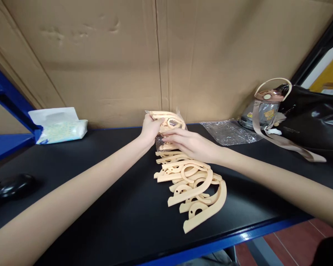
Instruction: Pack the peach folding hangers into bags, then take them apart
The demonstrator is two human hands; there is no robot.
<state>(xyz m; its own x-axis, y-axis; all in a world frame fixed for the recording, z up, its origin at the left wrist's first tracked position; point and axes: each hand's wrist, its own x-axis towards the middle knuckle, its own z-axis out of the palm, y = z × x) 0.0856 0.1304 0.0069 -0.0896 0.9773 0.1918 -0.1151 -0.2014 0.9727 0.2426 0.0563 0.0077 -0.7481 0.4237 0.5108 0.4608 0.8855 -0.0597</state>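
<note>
Several cream plastic folding hangers lie overlapping in a row on the black table, running from the middle toward its front edge. At the far end of the row, a clear plastic bag has more cream hangers in it. My left hand is closed on the bag's left side, thumb on top. My right hand lies over the bag's near right part, its fingers reaching left onto the hangers there; its fingertips are partly hidden, and whether they grip anything is unclear.
A flat clear plastic bag, a strapped bottle and a black bag are at the right on the table. A white packet and a black object are at the left. Cardboard stands behind.
</note>
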